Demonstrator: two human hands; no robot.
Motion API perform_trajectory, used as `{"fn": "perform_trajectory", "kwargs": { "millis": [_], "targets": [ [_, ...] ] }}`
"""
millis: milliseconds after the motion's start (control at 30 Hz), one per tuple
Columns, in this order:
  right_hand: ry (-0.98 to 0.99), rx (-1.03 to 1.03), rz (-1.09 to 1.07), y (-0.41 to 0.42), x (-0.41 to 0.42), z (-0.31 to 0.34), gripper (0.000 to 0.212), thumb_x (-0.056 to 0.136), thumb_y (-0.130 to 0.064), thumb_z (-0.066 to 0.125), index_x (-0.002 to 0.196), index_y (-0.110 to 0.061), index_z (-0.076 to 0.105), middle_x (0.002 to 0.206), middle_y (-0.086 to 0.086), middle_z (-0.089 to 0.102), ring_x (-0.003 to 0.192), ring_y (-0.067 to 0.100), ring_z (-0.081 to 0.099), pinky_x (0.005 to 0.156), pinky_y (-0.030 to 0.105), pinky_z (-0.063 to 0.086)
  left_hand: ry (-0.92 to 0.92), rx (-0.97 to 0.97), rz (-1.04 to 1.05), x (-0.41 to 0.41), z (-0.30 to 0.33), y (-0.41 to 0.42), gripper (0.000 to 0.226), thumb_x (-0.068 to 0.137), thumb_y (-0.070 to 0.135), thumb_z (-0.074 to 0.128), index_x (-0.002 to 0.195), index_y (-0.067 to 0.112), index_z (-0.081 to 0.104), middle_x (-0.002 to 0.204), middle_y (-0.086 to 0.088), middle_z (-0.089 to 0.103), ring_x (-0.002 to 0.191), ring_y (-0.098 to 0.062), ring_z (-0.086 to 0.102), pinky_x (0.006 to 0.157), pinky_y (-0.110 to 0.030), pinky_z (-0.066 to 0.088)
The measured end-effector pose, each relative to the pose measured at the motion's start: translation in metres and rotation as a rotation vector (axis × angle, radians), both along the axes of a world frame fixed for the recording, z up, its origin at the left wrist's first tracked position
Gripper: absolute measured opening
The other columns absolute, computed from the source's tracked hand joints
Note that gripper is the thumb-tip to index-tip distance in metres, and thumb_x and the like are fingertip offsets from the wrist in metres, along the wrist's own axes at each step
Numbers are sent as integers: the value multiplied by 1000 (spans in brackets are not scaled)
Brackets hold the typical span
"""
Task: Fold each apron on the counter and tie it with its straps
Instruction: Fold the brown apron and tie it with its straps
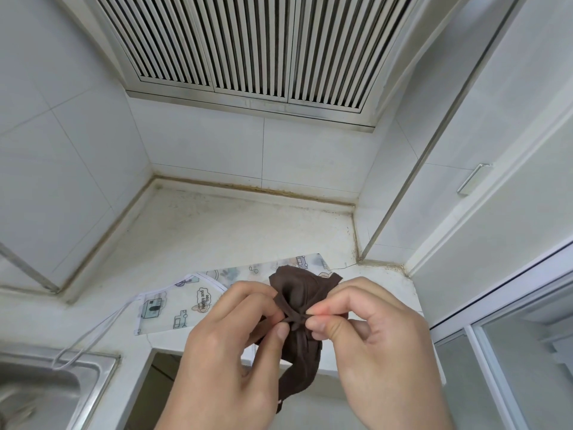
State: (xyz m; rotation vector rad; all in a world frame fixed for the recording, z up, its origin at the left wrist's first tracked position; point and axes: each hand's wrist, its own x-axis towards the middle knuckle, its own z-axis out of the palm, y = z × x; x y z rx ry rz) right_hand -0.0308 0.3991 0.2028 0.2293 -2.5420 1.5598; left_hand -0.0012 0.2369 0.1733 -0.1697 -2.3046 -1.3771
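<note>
The brown apron — already bundled — is pinched at its strap knot between the left hand and right hand, while the printed apron, on the desk just beyond the left hand, is left unfolded.

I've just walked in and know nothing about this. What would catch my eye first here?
Two hands, low in the middle, the left hand and right hand, pinch the strap round a bunched brown apron. Behind it a printed apron lies flat on the counter, under a big slatted vent.

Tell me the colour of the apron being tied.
Dark brown, plain: the apron, best seen in the head view.
</note>
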Motion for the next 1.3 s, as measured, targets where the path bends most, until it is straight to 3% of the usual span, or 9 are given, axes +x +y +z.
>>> {"fn": "perform_trajectory", "kwargs": {
  "millis": [300, 433, 500, 767, 967, 1067, 1133, 1200, 1300],
  "targets": [
    [77, -3, -51, 9, -2, 2, 36, 84, 7, 75, 67, -23, 67, 80, -8, 64, 54, 13, 71, 57, 28, 52, -37, 54, -49, -5, 9, -9, 17, 86, 7, 65, 79, 22, 64, 101, 4, 67, 95, -20, 67, 73, -21, 62],
    [126, 10, -110, 8, -3, 0, 24, 83, -9, 72, 70, -28, 66, 80, -9, 62, 58, 16, 69, 55, 18, 50, -30, -48, -82, -9, 13, -17, 20, 86, 5, 64, 80, 24, 63, 100, 10, 66, 95, -16, 66, 70, -19, 61],
    [117, -4, -131, 6, -1, -1, 15, 80, -17, 68, 74, -30, 65, 81, -9, 62, 57, 18, 68, 55, 23, 51, -42, -85, -115, -10, 13, -19, 22, 87, 5, 63, 81, 26, 61, 101, 11, 66, 96, -16, 66, 72, -19, 60],
    [53, -23, -73, 11, 0, -1, 34, 84, 3, 77, 72, -27, 68, 76, -7, 60, 55, 22, 68, 50, 15, 50, -80, -119, -123, -6, 17, -9, 10, 90, 43, 66, 90, 33, 64, 106, 12, 66, 95, -12, 68, 80, -26, 59],
    [38, -17, -38, 13, -1, -2, 35, 86, 5, 74, 70, -25, 66, 74, -7, 59, 53, 17, 68, 54, 16, 47, -60, -239, -72, -13, 18, -17, 17, 88, 18, 68, 80, 32, 62, 95, 16, 63, 85, -11, 65, 64, -30, 57],
    [70, -31, -56, 10, 0, -1, 32, 90, -1, 74, 72, -27, 65, 77, -7, 59, 56, 19, 68, 57, 22, 51, -124, -153, -131, -12, 21, -20, 21, 93, 17, 73, 78, 31, 68, 100, 12, 67, 90, -15, 69, 74, -28, 57],
    [106, -12, -48, 11, -1, 0, 20, 90, -15, 71, 76, -28, 66, 82, -6, 60, 64, 22, 67, 62, 34, 56, -297, 64, -222, -9, 26, -23, 6, 90, 29, 80, 87, 28, 75, 110, 8, 69, 96, -19, 71, 86, -31, 55],
    [131, 42, 11, 12, 0, 3, 17, 89, -16, 71, 77, -28, 66, 86, -5, 61, 75, 23, 64, 66, 43, 58, -479, 299, -215, -7, 29, -27, 37, 77, 56, 78, 105, 32, 73, 115, 8, 70, 101, -15, 71, 92, -34, 53],
    [178, 62, 99, 5, 3, 8, 27, 88, -5, 75, 77, -28, 67, 89, -6, 64, 86, 21, 64, 73, 37, 55, -686, 274, -165, -10, 35, -22, 64, 68, 83, 70, 116, 41, 69, 111, 14, 76, 102, -6, 73, 96, -35, 53]
  ]
}}
